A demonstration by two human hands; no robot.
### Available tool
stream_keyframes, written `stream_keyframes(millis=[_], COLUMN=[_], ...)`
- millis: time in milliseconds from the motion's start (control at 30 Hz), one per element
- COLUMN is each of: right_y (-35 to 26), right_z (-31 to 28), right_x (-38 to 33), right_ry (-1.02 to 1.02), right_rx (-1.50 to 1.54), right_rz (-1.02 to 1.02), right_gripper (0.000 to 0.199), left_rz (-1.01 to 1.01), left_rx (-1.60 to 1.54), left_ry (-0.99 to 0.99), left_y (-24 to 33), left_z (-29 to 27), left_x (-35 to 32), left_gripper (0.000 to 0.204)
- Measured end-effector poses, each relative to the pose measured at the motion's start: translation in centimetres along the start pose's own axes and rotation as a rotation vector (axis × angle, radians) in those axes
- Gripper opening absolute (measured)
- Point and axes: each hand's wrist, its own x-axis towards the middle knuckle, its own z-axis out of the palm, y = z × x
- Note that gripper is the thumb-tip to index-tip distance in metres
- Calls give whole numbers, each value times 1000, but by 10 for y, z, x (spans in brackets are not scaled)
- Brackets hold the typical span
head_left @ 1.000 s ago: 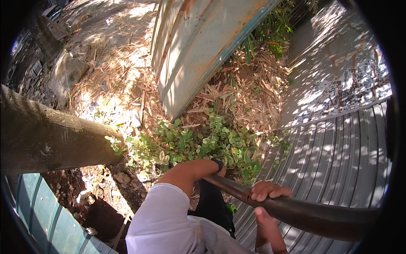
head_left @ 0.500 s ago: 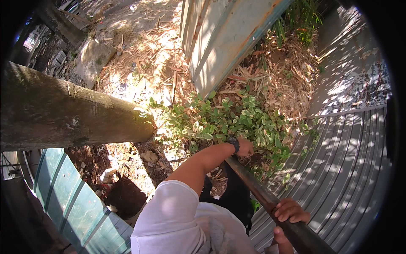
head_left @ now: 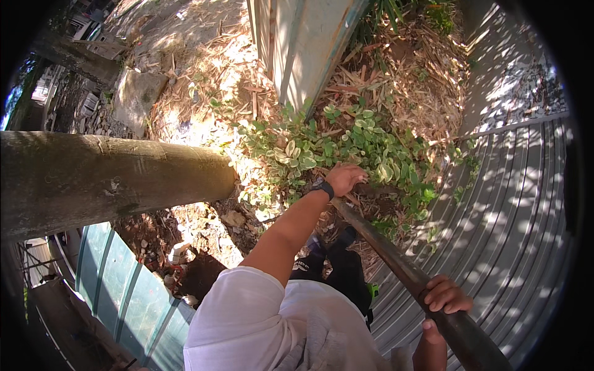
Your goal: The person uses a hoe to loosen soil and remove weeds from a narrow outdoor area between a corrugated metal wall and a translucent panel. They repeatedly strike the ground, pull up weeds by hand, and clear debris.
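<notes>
I see the left hand (head_left: 344,179) extended forward and down into a patch of green and pale variegated plants (head_left: 322,145). Its fingers (head_left: 357,175) are bent and lie on the far end of a long dark rusty pole (head_left: 396,263), among the leaves. I cannot tell from this view whether they are fully clenched around the pole or only resting on it, because the leaves and the back of the hand hide the fingertips. A dark wristwatch (head_left: 322,187) sits on the left wrist.

I see the right hand (head_left: 444,298) at the lower right, its fingers wrapped over the near part of the same pole, grasping it. The pole runs diagonally from the lower right edge up to the plants, where its far end meets the left hand.

The plants grow at the foot of a pale metal panel (head_left: 303,43) that stands upright at the top centre. Dry straw-coloured leaf litter (head_left: 408,80) covers the ground around them. A thick grey-brown tree trunk (head_left: 105,179) crosses the left side, ending just beside the plants. Grey corrugated sheeting (head_left: 513,210) fills the right side, dappled with shade. Green corrugated sheeting (head_left: 117,290) lies at the lower left. The white sleeve (head_left: 247,321) of the left arm fills the lower centre.
</notes>
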Motion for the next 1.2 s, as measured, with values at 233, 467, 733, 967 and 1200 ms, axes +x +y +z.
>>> stream_keyframes(millis=[233,467,733,967,1200], right_y=[17,4,-33,-47,-132], right_z=[-34,-51,-23,56,124], right_x=[2,11,1,-16,-38], right_ry=[50,161,491,512,632], right_rx=[126,-137,-63,-99,-133], right_rz=[-54,35,46,-54,-345], right_gripper=[61,64,60,58,53], left_rz=[66,-53,-11,189,171], left_rx=[-85,-124,-64,1,-108], left_ry=[-142,-191,-227,-298,-396], left_y=[-1,7,5,-14,-26], left_z=[-43,-58,-67,-71,-63], left_x=[47,62,76,99,102], left_gripper=[32,34,38,40,36])
